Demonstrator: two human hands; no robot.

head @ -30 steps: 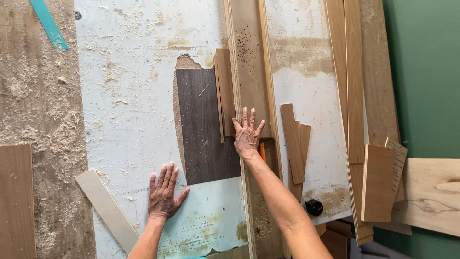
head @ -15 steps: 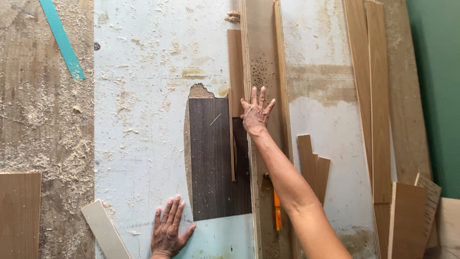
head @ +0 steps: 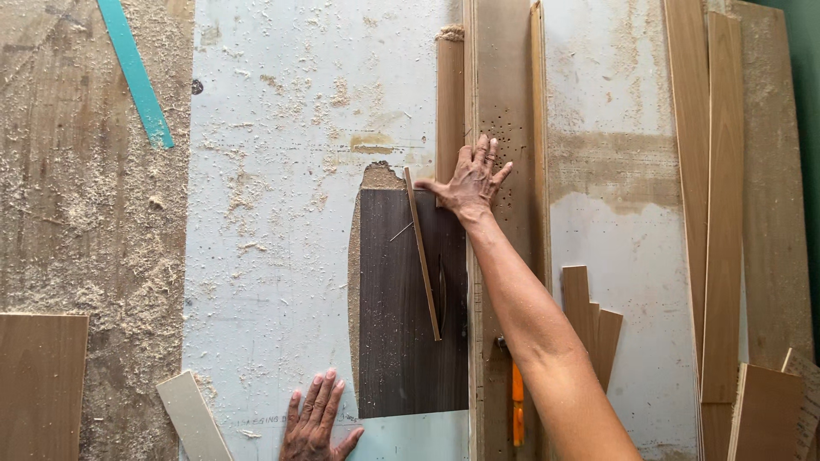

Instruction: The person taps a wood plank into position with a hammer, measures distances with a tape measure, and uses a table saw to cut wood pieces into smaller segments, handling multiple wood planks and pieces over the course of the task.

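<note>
Two bare hands work a sawdust-strewn table saw top, seen from above. At far left, a teal strip lies diagonally in the upper left of the frame on a dusty wooden surface, with a brown board at lower left and a pale offcut angled beside it. Just right of that offcut, at the bottom edge, the left hand lies flat on the pale blue table top, fingers spread, gripping nothing. At center sits a dark insert panel, and a thin wood sliver lies slanted across it, close beside the blade slot. The right hand reaches to the upper center, palm down and fingers fanned on a long wooden board that runs up the frame along the slot; its thumb rests near the sliver's upper end, and it grasps nothing. An orange-handled tool peeks from under the forearm. At right, short offcuts and long planks lie stacked.

Risk, as judged here: the forearm crosses very near the slot, so a slip on loose sawdust could carry it over the blade; the free sliver could also catch and kick.
</note>
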